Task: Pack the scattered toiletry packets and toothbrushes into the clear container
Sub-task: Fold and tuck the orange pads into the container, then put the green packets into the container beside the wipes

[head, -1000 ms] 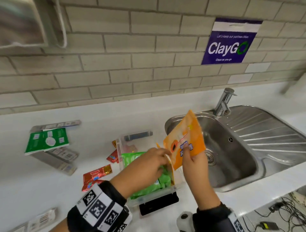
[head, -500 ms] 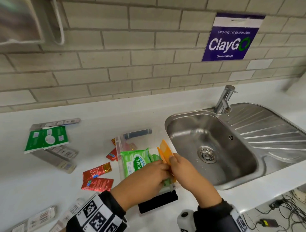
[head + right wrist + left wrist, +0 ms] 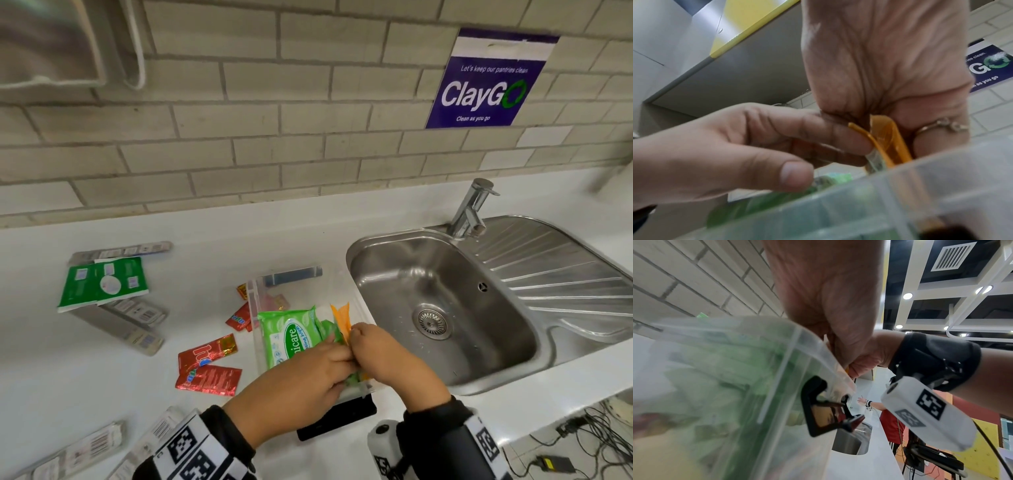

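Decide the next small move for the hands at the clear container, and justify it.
Probably the right hand should push the orange packet fully down, then let go: its top pokes above the clear plastic container beside the green wipes pack, while the left hand holds the packs aside.

1. Clear container (image 3: 253, 308) is sitting on the counter beside the sink, lid off.
2. Green wipes pack (image 3: 291, 334) is lying inside it, label up.
3. Orange packet (image 3: 340, 317) is standing on edge against the sink-side wall.
4. Red sachets (image 3: 205, 368) are lying loose left of the container.
5. Boxed toothbrushes (image 3: 120, 251) are lying further left.
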A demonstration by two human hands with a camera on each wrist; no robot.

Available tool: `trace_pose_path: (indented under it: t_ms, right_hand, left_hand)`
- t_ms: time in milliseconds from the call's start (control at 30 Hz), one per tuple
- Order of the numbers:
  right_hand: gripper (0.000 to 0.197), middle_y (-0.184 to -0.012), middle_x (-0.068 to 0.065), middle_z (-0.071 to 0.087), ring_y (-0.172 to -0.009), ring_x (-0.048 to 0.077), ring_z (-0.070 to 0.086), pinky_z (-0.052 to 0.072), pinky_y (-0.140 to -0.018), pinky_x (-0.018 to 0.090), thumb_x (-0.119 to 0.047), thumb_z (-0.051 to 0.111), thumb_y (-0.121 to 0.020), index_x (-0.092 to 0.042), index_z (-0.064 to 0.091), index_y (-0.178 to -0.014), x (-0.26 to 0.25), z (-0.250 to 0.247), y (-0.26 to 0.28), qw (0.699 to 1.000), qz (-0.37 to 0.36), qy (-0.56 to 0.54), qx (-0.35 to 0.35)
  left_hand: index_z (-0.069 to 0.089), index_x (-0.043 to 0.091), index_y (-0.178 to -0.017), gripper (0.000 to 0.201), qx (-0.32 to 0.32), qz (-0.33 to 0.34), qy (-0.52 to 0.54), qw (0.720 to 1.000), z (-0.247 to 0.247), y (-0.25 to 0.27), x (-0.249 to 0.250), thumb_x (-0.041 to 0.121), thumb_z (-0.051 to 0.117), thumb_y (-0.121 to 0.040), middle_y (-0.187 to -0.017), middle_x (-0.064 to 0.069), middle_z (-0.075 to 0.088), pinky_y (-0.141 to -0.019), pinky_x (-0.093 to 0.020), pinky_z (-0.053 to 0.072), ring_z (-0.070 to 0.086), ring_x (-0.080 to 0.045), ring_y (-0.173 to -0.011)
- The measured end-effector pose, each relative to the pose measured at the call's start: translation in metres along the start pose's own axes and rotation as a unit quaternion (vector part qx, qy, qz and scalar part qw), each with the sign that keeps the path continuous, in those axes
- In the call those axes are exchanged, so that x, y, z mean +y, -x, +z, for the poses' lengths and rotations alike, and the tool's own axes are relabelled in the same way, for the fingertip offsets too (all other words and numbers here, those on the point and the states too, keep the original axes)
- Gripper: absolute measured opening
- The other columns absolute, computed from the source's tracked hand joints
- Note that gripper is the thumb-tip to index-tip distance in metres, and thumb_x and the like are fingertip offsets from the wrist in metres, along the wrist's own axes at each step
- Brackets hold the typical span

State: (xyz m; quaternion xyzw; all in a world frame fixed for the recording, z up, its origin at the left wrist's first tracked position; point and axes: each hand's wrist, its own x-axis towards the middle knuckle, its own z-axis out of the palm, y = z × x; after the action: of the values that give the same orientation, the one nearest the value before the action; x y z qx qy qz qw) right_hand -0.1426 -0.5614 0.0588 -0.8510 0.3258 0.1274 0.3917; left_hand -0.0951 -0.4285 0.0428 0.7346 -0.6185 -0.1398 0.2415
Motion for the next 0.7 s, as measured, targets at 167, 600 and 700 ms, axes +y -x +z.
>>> trace_pose_path:
  t_ms: [167, 600, 700]
  right_hand:
    - [0.041, -0.124, 0.023, 0.056, -0.116, 0.035, 0.051, 0.04, -0.096, 0.035, -0.023, 0.025, -0.1, 0.003, 0.052, -0.118, -0.008, -0.007, 0.011, 1.0, -0.004, -0.003, 0.022]
    - [0.015, -0.086, -0.001, 0.072, -0.069, 0.013, 0.069, 0.052, -0.067, 0.028, -0.029, 0.045, -0.095, -0.036, 0.057, -0.09, -0.132, 0.029, 0.027, 0.897, -0.276, -0.301, 0.171]
    - [0.013, -0.087, 0.0, 0.07, -0.075, 0.019, 0.067, 0.054, -0.067, 0.033, -0.024, 0.047, -0.094, -0.031, 0.058, -0.093, -0.177, 0.078, 0.006, 0.906, -0.294, -0.284, 0.114]
  left_hand:
    - [0.043, 0.02, -0.136, 0.042, -0.025, 0.038, -0.015, 0.999, -0.002, 0.001, -0.004, 0.013, 0.041, -0.095, -0.141, 0.006, 0.044, -0.117, -0.02, -0.006, 0.03, -0.002, -0.133]
    - [0.067, 0.032, -0.105, 0.028, 0.242, -0.116, 0.056, 0.962, -0.092, 0.107, -0.088, 0.026, 0.046, -0.089, -0.115, 0.023, 0.055, -0.093, -0.003, 0.035, 0.048, 0.011, -0.11]
    - [0.066, 0.034, -0.103, 0.033, 0.295, -0.189, 0.074, 0.934, -0.11, 0.159, -0.121, 0.007, 0.054, -0.09, -0.114, 0.021, 0.058, -0.094, -0.001, 0.032, 0.048, 0.01, -0.111]
